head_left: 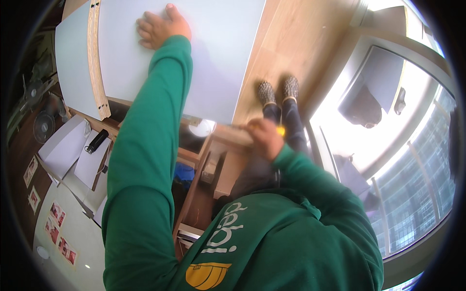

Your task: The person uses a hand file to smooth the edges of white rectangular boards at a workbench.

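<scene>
My left hand (pixel 165 29) lies on the broad white panel (pixel 213 63), fingers spread and pressing on its surface. Beside the panel's near edge, my right hand (pixel 264 138) is closed around what looks like a screwdriver (pixel 280 130). Its yellow end sticks out past the fist; motion blurs the hand, and most of the tool is hidden. The tool points left toward the wooden frame (pixel 228 133) under the panel's edge. A small metal plate (pixel 194 120) sits along that same edge.
A wooden strip (pixel 96 63) crosses the panel on the left. Below are open drawers or compartments with a blue item (pixel 184 172). Further left stand a black bottle (pixel 97 141) and a fan (pixel 43 127). My shoes (pixel 277 91) are on the wood floor, beside a bright window ledge (pixel 374 92).
</scene>
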Demonstrator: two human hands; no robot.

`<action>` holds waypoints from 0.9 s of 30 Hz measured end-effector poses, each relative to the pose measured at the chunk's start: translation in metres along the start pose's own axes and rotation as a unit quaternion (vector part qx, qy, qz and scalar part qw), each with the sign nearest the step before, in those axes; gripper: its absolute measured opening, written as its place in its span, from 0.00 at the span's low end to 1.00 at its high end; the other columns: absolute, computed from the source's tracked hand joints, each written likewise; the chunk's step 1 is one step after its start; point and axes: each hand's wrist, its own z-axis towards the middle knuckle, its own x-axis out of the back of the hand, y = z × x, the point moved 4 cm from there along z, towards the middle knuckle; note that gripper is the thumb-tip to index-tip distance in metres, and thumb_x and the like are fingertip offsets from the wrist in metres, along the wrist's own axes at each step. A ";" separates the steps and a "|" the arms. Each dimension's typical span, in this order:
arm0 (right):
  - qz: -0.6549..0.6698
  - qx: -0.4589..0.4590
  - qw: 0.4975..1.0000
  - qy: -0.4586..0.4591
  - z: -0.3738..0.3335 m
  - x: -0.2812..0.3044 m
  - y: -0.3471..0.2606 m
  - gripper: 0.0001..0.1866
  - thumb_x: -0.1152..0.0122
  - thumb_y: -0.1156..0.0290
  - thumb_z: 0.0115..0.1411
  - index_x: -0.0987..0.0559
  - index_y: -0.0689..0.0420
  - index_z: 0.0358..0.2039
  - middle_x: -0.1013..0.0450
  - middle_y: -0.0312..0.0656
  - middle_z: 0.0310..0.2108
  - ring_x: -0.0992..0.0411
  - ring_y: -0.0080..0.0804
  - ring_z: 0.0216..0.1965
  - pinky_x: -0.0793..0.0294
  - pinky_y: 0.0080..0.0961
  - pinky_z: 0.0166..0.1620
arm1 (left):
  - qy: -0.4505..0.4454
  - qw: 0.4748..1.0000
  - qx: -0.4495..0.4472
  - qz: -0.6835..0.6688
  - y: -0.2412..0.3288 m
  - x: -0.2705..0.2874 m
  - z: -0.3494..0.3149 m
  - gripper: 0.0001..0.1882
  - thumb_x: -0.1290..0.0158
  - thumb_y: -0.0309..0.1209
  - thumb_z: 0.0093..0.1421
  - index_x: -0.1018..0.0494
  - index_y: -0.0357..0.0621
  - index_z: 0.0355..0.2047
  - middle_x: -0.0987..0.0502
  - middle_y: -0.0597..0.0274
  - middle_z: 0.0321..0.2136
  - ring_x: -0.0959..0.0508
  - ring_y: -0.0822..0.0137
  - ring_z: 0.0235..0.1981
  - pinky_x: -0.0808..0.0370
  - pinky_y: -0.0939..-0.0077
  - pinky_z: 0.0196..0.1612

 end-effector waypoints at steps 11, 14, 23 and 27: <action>-0.028 0.060 0.966 0.251 0.142 0.124 0.029 0.20 0.43 0.83 0.61 0.19 0.51 0.52 0.27 0.48 0.40 0.24 0.44 0.37 0.24 0.32 0.40 | -0.004 1.000 -0.009 -0.003 0.003 0.003 0.000 0.41 0.64 0.60 0.68 0.44 0.41 0.69 0.49 0.48 0.72 0.55 0.55 0.74 0.64 0.49 0.73; -0.045 0.073 0.961 0.261 0.162 0.136 0.039 0.20 0.42 0.83 0.61 0.19 0.50 0.52 0.26 0.47 0.39 0.24 0.43 0.36 0.23 0.31 0.39 | -0.001 1.000 -0.008 -0.005 0.002 0.003 0.000 0.41 0.64 0.60 0.68 0.45 0.41 0.69 0.50 0.48 0.73 0.56 0.55 0.74 0.64 0.49 0.73; -0.096 0.088 0.978 0.163 0.120 0.096 0.031 0.24 0.42 0.84 0.57 0.17 0.47 0.52 0.26 0.45 0.39 0.25 0.43 0.37 0.24 0.36 0.40 | 0.031 0.996 0.043 0.065 -0.006 -0.008 0.005 0.40 0.61 0.59 0.68 0.43 0.45 0.71 0.45 0.52 0.72 0.50 0.54 0.74 0.54 0.49 0.73; -0.131 0.084 0.983 0.100 0.080 0.063 0.015 0.27 0.44 0.83 0.55 0.18 0.44 0.53 0.26 0.43 0.40 0.28 0.41 0.39 0.27 0.36 0.44 | 0.023 0.996 0.044 0.071 -0.004 -0.007 0.005 0.40 0.61 0.59 0.68 0.43 0.44 0.71 0.45 0.52 0.72 0.50 0.54 0.74 0.55 0.49 0.73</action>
